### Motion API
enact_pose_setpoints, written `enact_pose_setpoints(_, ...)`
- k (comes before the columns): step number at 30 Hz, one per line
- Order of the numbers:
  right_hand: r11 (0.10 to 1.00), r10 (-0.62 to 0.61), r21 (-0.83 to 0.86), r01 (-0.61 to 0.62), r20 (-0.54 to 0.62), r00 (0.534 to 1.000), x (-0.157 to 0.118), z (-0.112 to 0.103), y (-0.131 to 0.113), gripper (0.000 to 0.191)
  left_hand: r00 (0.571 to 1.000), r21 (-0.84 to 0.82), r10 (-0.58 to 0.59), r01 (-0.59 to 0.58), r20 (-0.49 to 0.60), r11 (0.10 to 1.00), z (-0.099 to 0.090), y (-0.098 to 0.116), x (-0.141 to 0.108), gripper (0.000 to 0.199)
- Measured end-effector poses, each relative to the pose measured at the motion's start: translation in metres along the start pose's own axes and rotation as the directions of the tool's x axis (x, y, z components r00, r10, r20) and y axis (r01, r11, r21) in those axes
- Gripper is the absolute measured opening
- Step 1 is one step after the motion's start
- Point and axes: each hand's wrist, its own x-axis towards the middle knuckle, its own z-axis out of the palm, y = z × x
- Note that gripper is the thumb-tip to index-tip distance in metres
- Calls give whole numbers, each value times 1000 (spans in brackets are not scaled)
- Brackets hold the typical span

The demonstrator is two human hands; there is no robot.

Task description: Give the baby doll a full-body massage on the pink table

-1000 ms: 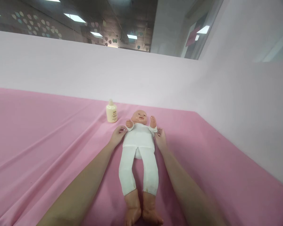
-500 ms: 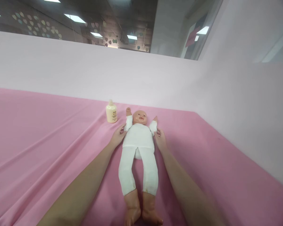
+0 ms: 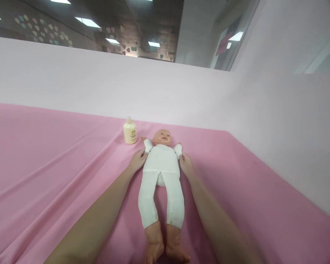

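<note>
Starting well left of the doll (image 3: 161, 159): seeing some pale heart shapes (image 3: 37, 28) way up past it, above a white wall (image 3: 71, 79). Lower down, got pink cloth (image 3: 57, 154) with long creases, running under the doll and out both sides. Next over, spotting a cream bottle (image 3: 130, 134), upright with dark print, just left of the doll's head. Then on to the left hand (image 3: 138, 160), fingers mostly curled in, pinching the doll's arm beside its chest. In the middle, the doll itself, flat on its back, all dressed in white, head at the far end, bare feet nearest, arms angled away from the body. Lastly, the right hand (image 3: 186, 164), curled about the same, pinching the doll's other arm. Can't really tell firm from loose on either grip.
</note>
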Motion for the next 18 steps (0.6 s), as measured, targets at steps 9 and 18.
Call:
enact_pose_setpoints(9, 994, 12, -113, -12, 0, 1000, -4, 0, -4, 24, 1000, 25, -19, 19, -22, 999, 1, -3, 1, 29)
enact_pose_setpoints(18, 991, 72, -115, -65, 54, 996, -2, -1, 0, 29, 999, 58, -12, 10, 33, 998, -1, -2, -1, 37)
